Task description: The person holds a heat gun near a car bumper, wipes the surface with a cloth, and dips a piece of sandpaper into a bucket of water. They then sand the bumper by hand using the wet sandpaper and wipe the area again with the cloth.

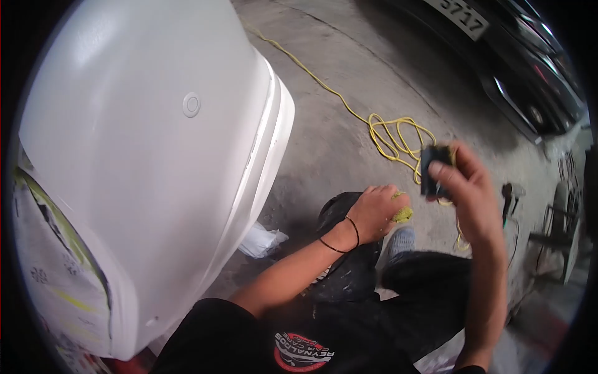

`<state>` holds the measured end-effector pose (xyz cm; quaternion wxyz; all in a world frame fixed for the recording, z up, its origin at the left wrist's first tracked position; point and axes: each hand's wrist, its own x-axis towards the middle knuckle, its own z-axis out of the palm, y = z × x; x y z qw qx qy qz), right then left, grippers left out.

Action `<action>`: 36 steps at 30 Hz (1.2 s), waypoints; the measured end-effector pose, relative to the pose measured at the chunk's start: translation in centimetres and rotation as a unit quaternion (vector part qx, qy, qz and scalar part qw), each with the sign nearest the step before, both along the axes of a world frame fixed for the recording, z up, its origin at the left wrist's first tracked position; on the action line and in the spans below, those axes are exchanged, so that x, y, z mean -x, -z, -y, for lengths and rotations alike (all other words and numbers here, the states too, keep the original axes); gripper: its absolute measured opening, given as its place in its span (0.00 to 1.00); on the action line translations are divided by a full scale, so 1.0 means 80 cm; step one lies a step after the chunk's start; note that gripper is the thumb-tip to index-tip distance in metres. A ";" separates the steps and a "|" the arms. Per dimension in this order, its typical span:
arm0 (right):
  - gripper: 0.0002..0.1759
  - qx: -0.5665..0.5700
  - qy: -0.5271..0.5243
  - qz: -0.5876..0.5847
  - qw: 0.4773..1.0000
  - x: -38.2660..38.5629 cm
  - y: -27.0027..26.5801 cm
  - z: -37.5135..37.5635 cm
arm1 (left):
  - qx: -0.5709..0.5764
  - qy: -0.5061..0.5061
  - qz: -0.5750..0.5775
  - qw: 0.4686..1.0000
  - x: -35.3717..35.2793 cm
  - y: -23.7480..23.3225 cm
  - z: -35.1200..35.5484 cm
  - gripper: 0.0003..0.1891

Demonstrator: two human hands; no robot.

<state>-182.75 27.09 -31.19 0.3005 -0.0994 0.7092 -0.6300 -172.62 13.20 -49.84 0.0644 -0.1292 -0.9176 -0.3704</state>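
My right hand (467, 193) is raised in front of me and grips a small dark block (434, 169) between thumb and fingers. My left hand (375, 212) rests on my raised knee, fingers closed over a small yellow-green piece (403, 215), possibly a sponge or cloth. Two thin black bands circle the left wrist. A white car bumper (156, 156) with a round sensor (191, 105) fills the left of the view, close to my left arm.
A yellow cable (392, 134) lies coiled on the concrete floor beyond my hands. A dark car (517, 56) stands at the upper right. Masking paper (56, 280) covers the bumper's lower left. A white rag (261, 240) lies under the bumper.
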 end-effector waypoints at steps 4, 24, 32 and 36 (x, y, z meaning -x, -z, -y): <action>0.12 -0.071 -0.088 -0.160 0.981 0.031 0.097 0.009 | 0.076 -0.033 0.015 0.996 0.011 0.038 0.007 0.21; 0.13 0.017 -0.316 0.212 0.924 0.089 0.294 0.213 | 0.149 -0.092 0.349 0.921 0.020 -0.215 -0.084 0.14; 0.14 0.024 -0.267 0.161 0.950 0.144 0.284 0.236 | 0.200 -0.148 0.302 0.920 0.033 -0.256 -0.114 0.07; 0.15 0.014 -0.255 0.151 0.955 0.142 0.346 0.217 | 0.193 -0.085 0.317 0.925 0.055 -0.237 -0.089 0.08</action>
